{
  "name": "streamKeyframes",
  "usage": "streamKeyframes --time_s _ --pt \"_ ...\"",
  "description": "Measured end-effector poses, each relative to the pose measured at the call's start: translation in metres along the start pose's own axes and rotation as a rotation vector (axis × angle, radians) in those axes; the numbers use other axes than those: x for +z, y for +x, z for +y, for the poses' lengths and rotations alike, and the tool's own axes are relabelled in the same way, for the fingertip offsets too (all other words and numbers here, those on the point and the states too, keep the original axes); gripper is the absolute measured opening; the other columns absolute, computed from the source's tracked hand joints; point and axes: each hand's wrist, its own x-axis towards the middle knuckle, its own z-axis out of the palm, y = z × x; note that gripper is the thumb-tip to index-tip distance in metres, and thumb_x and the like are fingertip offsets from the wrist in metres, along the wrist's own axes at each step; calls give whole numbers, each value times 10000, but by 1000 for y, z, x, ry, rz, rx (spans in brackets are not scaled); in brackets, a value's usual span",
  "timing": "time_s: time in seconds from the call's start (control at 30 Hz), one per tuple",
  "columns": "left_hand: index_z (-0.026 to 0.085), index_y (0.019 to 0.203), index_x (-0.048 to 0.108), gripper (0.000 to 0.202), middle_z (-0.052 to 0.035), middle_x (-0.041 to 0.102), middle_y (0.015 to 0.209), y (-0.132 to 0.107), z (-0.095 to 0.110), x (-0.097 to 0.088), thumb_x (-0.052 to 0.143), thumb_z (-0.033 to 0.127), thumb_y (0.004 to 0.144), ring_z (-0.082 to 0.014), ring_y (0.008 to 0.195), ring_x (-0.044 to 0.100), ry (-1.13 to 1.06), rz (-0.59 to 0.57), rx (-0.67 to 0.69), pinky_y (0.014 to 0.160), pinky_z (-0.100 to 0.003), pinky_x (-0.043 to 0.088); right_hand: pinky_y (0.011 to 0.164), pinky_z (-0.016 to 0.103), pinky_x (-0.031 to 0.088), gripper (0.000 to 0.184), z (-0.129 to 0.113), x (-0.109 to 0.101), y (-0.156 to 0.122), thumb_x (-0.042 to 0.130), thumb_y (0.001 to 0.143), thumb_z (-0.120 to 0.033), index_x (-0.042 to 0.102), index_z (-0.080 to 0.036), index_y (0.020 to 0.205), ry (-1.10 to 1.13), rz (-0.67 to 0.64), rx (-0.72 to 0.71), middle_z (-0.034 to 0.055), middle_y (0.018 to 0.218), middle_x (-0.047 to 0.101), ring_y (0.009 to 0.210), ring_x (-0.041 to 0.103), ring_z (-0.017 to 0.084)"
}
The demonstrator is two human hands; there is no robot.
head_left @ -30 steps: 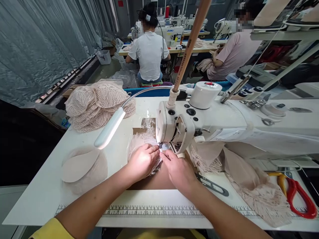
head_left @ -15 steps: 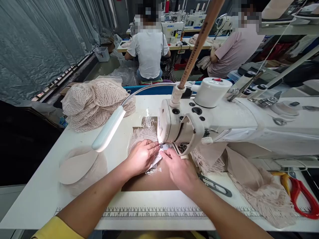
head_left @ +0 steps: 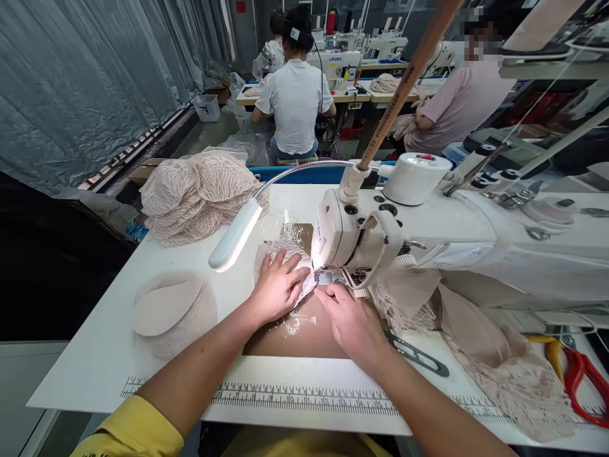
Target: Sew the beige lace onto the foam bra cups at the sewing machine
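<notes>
Needle area hidden behind sewing machine head [head_left: 333,235], red scissors [head_left: 583,381] cut by right edge, co-worker's face blurred, ruler [head_left: 304,398] numerals too small.

This is a garment sewing workshop. An industrial sewing machine [head_left: 428,222] stands on a white surface [head_left: 118,343] with a printed ruler [head_left: 304,398] along its edge. Stacks of lace pieces [head_left: 200,193] lie nearby, and two other people [head_left: 295,105] sit at further machines [head_left: 335,63] behind.
</notes>
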Motion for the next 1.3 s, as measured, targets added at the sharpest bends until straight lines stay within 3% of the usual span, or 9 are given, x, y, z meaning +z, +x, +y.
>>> streamKeyframes --time_s 0.13,0.3,0.4,0.5,0.6,0.7,0.9,1.17,1.3 --pt "220 1013 699 363 -41 568 1335 -13 -4 -16 514 81 734 -353 1353 345 -219 -85 -56 1090 -661 153 667 265 454 450 4 3 -5 370 858 -43 617 -189 1205 156 140 -64 67 1006 650 749 592 163" --pt "221 834 725 349 -6 692 1129 -41 5 -35 511 16 650 -262 1275 473 -563 -297 188 1155 -511 179 653 261 443 332 6 4 -10 401 873 -101 667 -175 1057 342 202 -272 65 846 630 753 565 168" --pt "172 873 701 294 -51 702 1022 -43 10 -38 476 43 732 -205 1099 588 -694 -99 167 1033 -365 402 653 279 423 285 4 4 -10 435 864 -113 680 -176 994 319 130 -315 64 793 608 740 542 179" --pt "147 1029 650 282 -94 641 1102 -32 5 -36 488 136 799 -204 1012 588 -590 29 -8 885 -318 465 653 284 403 281 3 5 -10 468 846 -97 674 -182 1018 278 89 -302 61 804 597 743 529 182" --pt "156 1036 630 305 -46 625 862 -16 -3 -35 563 201 743 -190 777 560 -447 -166 -112 689 -288 435 665 285 394 295 4 6 -10 473 850 -93 664 -186 1055 275 82 -301 60 824 591 755 520 180" --pt "159 752 604 90 20 504 618 -6 -7 -35 601 196 669 -140 594 457 -491 -333 -126 559 -249 340 663 282 384 272 5 6 -11 461 877 -118 674 -192 1029 288 79 -289 55 818 579 756 510 177" --pt "169 621 397 331 -10 546 737 -5 -10 -37 687 324 659 -114 663 490 -1011 -422 -103 586 -219 363 659 273 372 252 4 3 -11 475 877 -116 685 -193 992 302 53 -269 39 794 551 746 491 167" --pt "183 670 334 384 42 460 696 -16 -36 -51 684 332 719 -71 604 402 -1106 -200 -238 589 -207 322 624 260 350 246 3 -2 -11 494 853 -80 688 -200 947 330 46 -258 18 747 517 712 468 156" --pt "181 774 462 175 31 479 732 -28 -36 -66 616 263 779 -102 663 455 -827 105 -314 632 -229 370 625 264 347 263 3 1 -11 466 832 -45 674 -186 910 361 67 -269 25 743 529 702 465 157"
